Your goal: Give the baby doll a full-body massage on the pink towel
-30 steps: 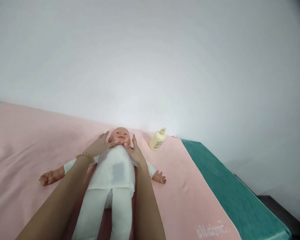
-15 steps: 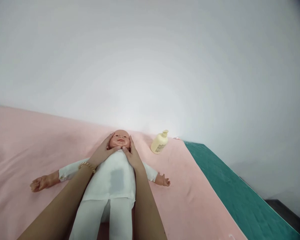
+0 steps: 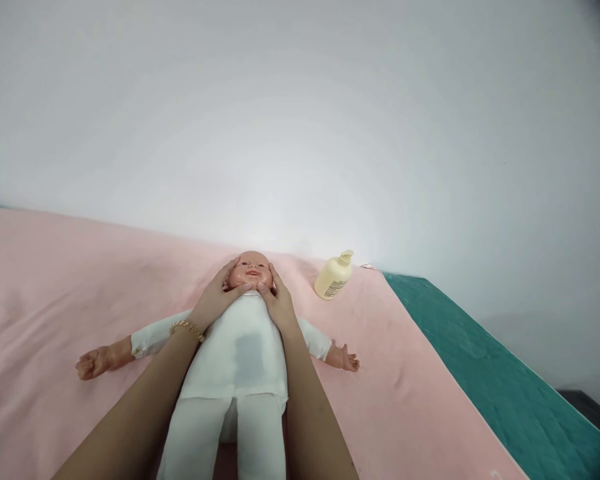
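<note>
The doll (image 3: 220, 360) lies face up on the pink cloth (image 3: 405, 387), head (image 3: 253, 270) at twelve o'clock; left hand (image 3: 219, 298) and right hand (image 3: 279, 305) cup its cheeks, each grip rounded on the head, thumbs at the chin, probably to steady it evenly; forearms reach in from seven and five o'clock; the pump bottle (image 3: 333, 275) stands at the head's three o'clock, seemingly for easy reach.

I see soft, muted light: the wall (image 3: 300, 147) is palest beyond the doll (image 3: 249, 343), faint shadows beside it, a dark corner far upper right of it.
</note>
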The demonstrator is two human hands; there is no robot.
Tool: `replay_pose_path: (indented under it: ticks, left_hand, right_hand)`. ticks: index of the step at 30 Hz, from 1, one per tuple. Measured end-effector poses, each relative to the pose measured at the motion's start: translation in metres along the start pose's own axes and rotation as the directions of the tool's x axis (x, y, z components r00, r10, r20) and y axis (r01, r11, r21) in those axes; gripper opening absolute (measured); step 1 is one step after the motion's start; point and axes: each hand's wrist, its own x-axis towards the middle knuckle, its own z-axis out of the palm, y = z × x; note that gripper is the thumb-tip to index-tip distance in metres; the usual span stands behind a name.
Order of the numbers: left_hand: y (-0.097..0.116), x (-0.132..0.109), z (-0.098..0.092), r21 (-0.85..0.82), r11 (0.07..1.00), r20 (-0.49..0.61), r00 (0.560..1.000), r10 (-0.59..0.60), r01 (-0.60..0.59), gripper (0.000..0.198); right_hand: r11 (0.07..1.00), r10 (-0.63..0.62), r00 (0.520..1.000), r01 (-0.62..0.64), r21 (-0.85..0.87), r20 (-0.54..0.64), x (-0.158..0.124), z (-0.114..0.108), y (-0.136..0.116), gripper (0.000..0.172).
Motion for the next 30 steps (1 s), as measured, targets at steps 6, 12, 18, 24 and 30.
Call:
replay_pose_path:
  ticks: [6, 12, 18, 24, 30]
  left_hand:
    - [0.005, -0.001, -0.008, 0.064, 0.997, 0.069, 0.997, 0.041, -0.045, 0.077]
    - [-0.005, 0.003, -0.012, 0.080, 0.996, 0.108, 0.994, 0.028, -0.037, 0.076]
    - [-0.009, 0.007, -0.012, 0.033, 0.999, 0.144, 0.990, -0.002, -0.002, 0.078]
    - [0.013, -0.004, -0.002, 0.088, 0.996, 0.048, 0.999, -0.006, 0.002, 0.081]
    - [0.010, -0.003, 0.001, 0.102, 0.995, 0.028, 1.000, 0.009, -0.012, 0.084]
  right_hand:
    - [0.992, 0.031, 0.995, -0.041, 0.116, 0.093, 0.003, -0.009, 0.004, 0.077]
    - [0.970, 0.030, 0.994, -0.054, 0.238, 0.103, 0.003, -0.012, 0.010, 0.071]
    - [0.984, 0.055, 0.995, -0.069, 0.166, 0.088, -0.003, -0.010, -0.008, 0.073]
    - [0.995, 0.089, 0.996, -0.089, 0.053, 0.013, -0.007, 0.000, -0.021, 0.081]
    - [0.997, 0.074, 0.997, -0.073, 0.024, -0.024, -0.005, 0.006, -0.014, 0.083]
